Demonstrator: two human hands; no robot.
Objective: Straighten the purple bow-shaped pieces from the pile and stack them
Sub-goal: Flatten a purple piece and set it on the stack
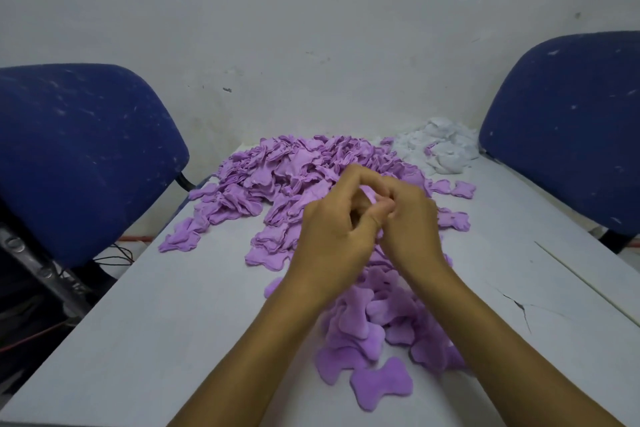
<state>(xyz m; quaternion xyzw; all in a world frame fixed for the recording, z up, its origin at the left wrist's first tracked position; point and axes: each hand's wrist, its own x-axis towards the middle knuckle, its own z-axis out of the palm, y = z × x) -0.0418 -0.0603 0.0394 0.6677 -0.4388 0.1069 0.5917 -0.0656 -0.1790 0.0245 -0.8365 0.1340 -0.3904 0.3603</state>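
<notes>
Here my left grip (332, 236) and right grip (412, 225) pinch one purple piece (370, 194) above the pile (277, 177), apparently pulling it flat for stacking.

Between the curled fingers (349, 180) of both hands only a sliver of the purple piece (370, 195) shows; its shape is hidden. Below them, forearms cover part of the near heap (374, 322).

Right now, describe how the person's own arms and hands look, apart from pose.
Both forearms are bare to the frame's lower edge: no sleeves show. The left hand and right hand wear no gloves; no rings, watch or bracelets are visible. No markings show.
</notes>
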